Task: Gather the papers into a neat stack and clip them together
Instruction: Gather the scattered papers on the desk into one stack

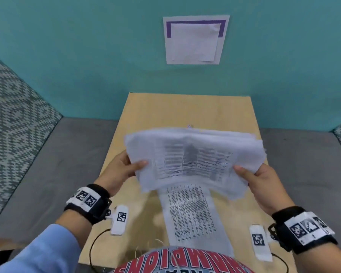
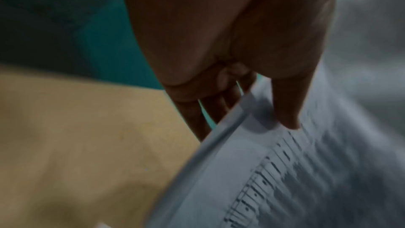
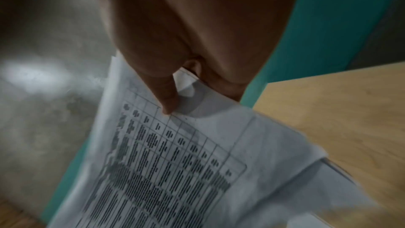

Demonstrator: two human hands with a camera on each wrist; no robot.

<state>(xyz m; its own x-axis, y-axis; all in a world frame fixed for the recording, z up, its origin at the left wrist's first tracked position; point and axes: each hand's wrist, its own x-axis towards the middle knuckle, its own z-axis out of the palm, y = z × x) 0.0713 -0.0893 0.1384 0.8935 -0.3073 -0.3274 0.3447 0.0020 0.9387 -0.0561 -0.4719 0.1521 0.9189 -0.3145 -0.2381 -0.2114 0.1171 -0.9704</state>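
A loose stack of printed white papers (image 1: 193, 160) hangs above the wooden table (image 1: 146, 111), blurred by motion, its edges uneven. My left hand (image 1: 124, 168) pinches its left edge, thumb on top and fingers beneath, as the left wrist view shows on the papers (image 2: 285, 171). My right hand (image 1: 258, 184) pinches the right edge the same way, thumb on the printed grid of the papers (image 3: 186, 153). One more printed sheet (image 1: 191, 215) lies flat on the table under the stack, near the front edge. A small shiny thing (image 1: 189, 126), too small to identify, peeks out behind the stack.
The table stands against a teal wall, where a white sheet with a purple border (image 1: 195, 39) hangs. Grey upholstered seats (image 1: 47, 164) flank the table on both sides. Thin black cables (image 1: 93, 247) trail over the table's front edge.
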